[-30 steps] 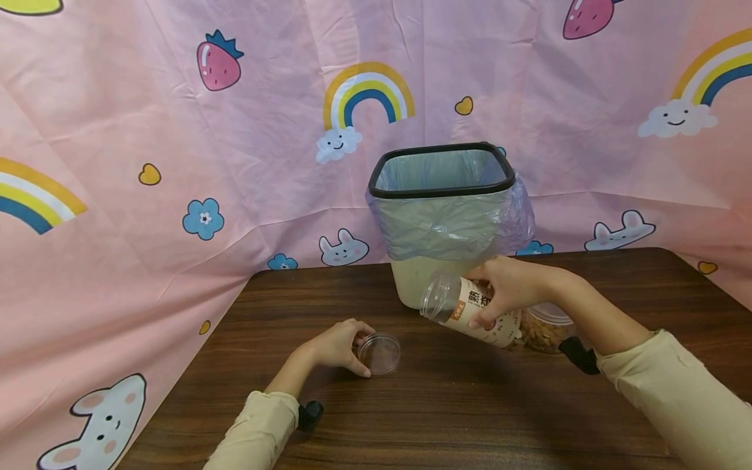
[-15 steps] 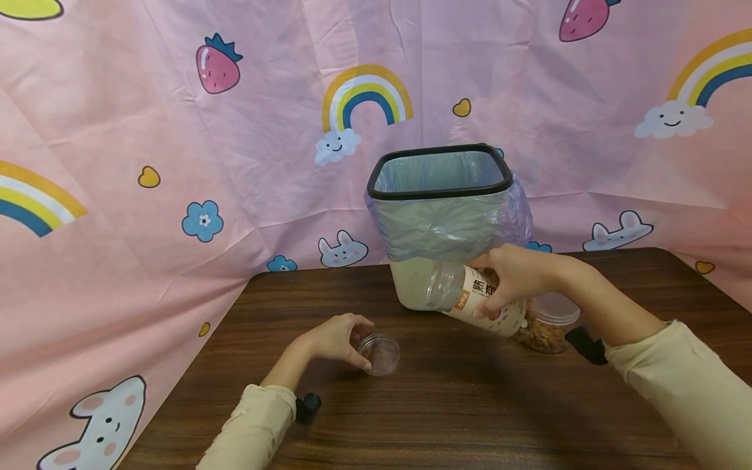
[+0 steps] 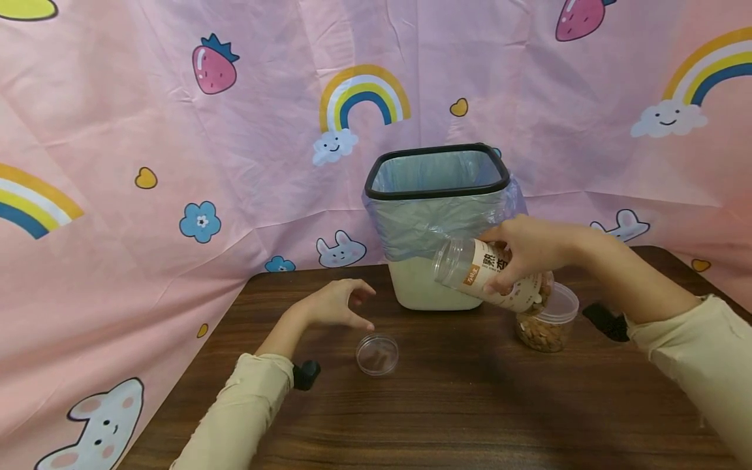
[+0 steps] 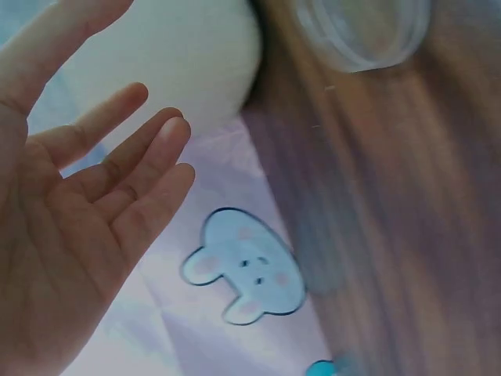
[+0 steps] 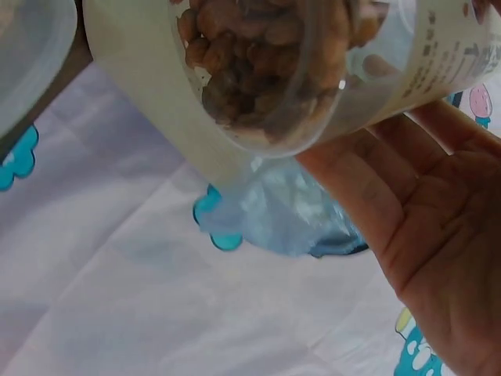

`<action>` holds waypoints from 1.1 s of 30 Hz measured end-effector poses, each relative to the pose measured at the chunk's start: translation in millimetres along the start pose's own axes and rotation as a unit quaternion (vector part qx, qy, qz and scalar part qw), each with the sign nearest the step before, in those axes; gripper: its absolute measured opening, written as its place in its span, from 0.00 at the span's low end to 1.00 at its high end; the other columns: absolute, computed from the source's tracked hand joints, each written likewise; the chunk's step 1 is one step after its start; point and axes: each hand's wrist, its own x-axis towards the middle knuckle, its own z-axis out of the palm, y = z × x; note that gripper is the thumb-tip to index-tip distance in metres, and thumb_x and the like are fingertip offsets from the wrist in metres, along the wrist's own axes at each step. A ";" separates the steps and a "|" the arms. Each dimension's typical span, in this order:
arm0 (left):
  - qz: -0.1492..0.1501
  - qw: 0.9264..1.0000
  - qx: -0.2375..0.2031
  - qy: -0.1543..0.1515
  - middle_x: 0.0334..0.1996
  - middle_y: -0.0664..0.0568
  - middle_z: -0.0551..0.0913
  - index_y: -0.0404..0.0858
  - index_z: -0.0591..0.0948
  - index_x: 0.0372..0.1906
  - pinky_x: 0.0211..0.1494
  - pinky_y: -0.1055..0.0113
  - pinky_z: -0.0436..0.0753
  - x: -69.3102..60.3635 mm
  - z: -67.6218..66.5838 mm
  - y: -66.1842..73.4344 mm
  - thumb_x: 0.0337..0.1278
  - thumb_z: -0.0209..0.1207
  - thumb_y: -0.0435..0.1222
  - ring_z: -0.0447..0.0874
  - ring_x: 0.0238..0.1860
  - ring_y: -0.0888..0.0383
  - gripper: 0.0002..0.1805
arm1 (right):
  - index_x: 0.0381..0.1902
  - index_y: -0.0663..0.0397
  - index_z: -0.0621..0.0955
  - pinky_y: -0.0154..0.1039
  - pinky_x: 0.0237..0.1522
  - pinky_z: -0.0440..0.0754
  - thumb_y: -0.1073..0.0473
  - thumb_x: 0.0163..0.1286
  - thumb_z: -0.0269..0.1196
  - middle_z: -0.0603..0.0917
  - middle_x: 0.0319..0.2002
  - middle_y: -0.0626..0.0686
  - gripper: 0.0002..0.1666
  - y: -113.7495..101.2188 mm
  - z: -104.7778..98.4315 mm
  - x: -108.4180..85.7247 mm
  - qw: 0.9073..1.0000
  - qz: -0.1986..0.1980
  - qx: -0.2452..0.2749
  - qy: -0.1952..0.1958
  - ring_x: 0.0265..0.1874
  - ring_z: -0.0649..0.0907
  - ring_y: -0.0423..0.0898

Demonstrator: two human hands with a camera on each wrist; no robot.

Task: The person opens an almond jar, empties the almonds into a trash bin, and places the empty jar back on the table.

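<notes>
My right hand (image 3: 529,251) grips a clear plastic jar (image 3: 458,264) with a cream label, holding it above the table. The jar is tilted and lidless, its mouth pointing left. Brown nuts (image 5: 262,59) lie at its base end. On the table sits a round clear lid (image 3: 377,356). Just behind and left of the lid hovers my left hand (image 3: 331,303), thumb and fingers spread apart, holding nothing. A second clear jar (image 3: 546,323), with brown pieces inside and a translucent lid, stands beneath the held jar's base end.
Behind the held jar stands a pale trash bin (image 3: 411,277) with a black rim and a bluish bag liner (image 3: 405,225). The dark wooden table (image 3: 446,418) ends at a pink printed cloth (image 3: 264,130) hanging behind.
My left hand has let go of the round lid and risen away from it; the lid stays on the table. My right hand has raised the tilted jar and shifted it slightly right.
</notes>
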 end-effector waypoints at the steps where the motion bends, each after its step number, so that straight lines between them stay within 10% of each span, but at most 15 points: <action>1: 0.003 1.000 0.002 0.001 0.47 0.48 0.77 0.38 0.74 0.54 0.51 0.59 0.74 1.5 -4.4 2.3 0.38 0.71 0.44 0.76 0.49 0.51 0.33 | 0.44 0.53 0.78 0.35 0.29 0.78 0.42 0.47 0.71 0.79 0.27 0.45 0.30 -0.9 -3.5 -1.3 1.000 0.001 -0.005 -0.002 0.26 0.79 0.39; 12: 0.028 1.000 -0.003 0.010 0.46 0.44 0.77 0.35 0.74 0.54 0.49 0.62 0.75 16.5 -49.9 37.9 0.44 0.69 0.39 0.77 0.46 0.51 0.29 | 0.54 0.56 0.74 0.38 0.32 0.76 0.41 0.48 0.70 0.79 0.32 0.47 0.39 -11.6 -37.2 -11.3 0.998 0.040 -0.044 -0.007 0.29 0.78 0.40; 33: 0.055 0.996 -0.015 0.070 0.48 0.41 0.77 0.33 0.75 0.53 0.48 0.58 0.76 23.3 -118.0 81.7 0.50 0.64 0.37 0.76 0.49 0.49 0.24 | 0.41 0.53 0.78 0.38 0.32 0.77 0.40 0.50 0.69 0.82 0.30 0.48 0.28 -23.6 -96.1 -19.0 0.991 0.057 -0.121 0.019 0.26 0.80 0.41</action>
